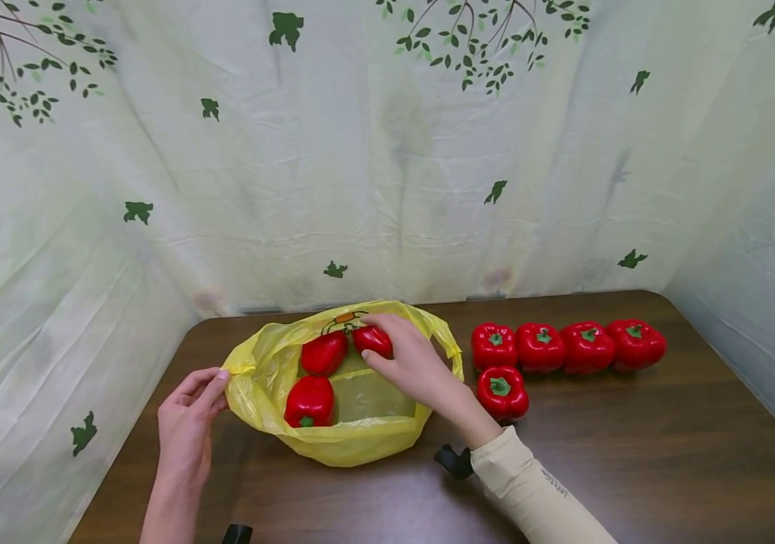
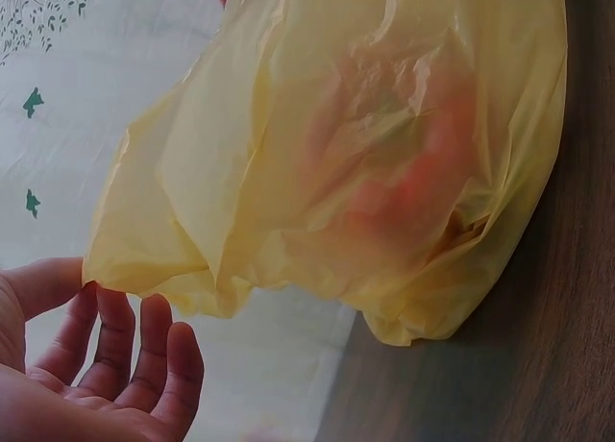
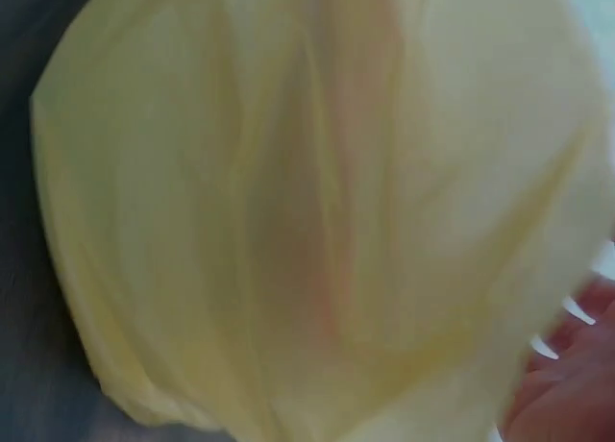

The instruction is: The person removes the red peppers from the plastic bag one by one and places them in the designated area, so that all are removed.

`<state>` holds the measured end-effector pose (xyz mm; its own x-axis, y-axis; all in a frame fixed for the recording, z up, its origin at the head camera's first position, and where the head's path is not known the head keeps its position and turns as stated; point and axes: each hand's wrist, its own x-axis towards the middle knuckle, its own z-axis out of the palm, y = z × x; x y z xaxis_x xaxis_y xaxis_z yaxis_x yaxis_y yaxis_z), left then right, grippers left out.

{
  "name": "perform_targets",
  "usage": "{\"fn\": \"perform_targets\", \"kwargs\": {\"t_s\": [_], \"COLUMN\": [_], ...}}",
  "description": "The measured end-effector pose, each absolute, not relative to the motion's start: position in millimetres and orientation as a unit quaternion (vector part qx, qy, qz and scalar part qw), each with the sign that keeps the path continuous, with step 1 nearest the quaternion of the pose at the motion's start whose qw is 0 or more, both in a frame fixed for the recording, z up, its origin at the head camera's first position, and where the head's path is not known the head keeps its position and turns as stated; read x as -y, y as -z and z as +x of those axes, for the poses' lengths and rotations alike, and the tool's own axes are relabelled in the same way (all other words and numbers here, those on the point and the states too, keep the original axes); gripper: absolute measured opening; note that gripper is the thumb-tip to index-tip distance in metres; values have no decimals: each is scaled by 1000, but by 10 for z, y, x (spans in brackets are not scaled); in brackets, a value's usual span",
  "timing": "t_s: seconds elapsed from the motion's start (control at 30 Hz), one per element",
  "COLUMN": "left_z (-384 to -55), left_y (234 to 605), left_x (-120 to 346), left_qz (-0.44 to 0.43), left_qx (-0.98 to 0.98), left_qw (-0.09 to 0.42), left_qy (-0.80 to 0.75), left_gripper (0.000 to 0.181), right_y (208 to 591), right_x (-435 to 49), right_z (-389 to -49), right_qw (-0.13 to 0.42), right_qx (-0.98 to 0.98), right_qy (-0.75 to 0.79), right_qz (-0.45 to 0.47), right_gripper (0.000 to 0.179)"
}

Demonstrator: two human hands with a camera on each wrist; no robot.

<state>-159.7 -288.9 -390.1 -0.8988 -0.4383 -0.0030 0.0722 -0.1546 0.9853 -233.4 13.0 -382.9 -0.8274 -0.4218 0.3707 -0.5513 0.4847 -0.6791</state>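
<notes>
Right hand point(image 1: 415, 366): I cannot see all of it; the yellow bag point(image 1: 333, 448) fills most of the right wrist view. Sleeved forearm point(image 1: 537, 483) enters at lower right, reaching into the bag at frame centre; thumb and fingers curl round a red pepper point(image 1: 375, 342). Left hand point(image 1: 186, 415), left of centre, pinches the bag.

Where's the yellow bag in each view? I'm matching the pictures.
Head: yellow bag, below centre, left of five red peppers.
Left wrist: across the top and middle.
Right wrist: fills most of the picture.
Shared landmark: dark tabletop, at left wrist's right side, right wrist's left side.
</notes>
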Motion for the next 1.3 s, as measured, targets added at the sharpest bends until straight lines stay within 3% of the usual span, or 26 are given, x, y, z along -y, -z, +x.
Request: {"fn": "perform_targets", "kwargs": {"t_s": [0.33, 0.8, 1.3], "left_z": [-1586, -1587, -1590], "left_y": [3903, 3934, 3926], "left_x": [2888, 2877, 2880], "left_qz": [136, 126, 131], "left_qx": [620, 636, 638], "left_qw": [176, 173, 167], "left_qy": [752, 741, 740], "left_gripper": [17, 21, 21], "right_y": [4010, 4228, 4348], "right_x": [38, 122, 108], "right_z": [-2616, -2857, -2910], "right_qw": [37, 40, 99], "right_qx": [879, 895, 907], "right_qy": [-401, -378, -322], "right_qz": [256, 235, 253], "right_gripper": [46, 55, 68]}}
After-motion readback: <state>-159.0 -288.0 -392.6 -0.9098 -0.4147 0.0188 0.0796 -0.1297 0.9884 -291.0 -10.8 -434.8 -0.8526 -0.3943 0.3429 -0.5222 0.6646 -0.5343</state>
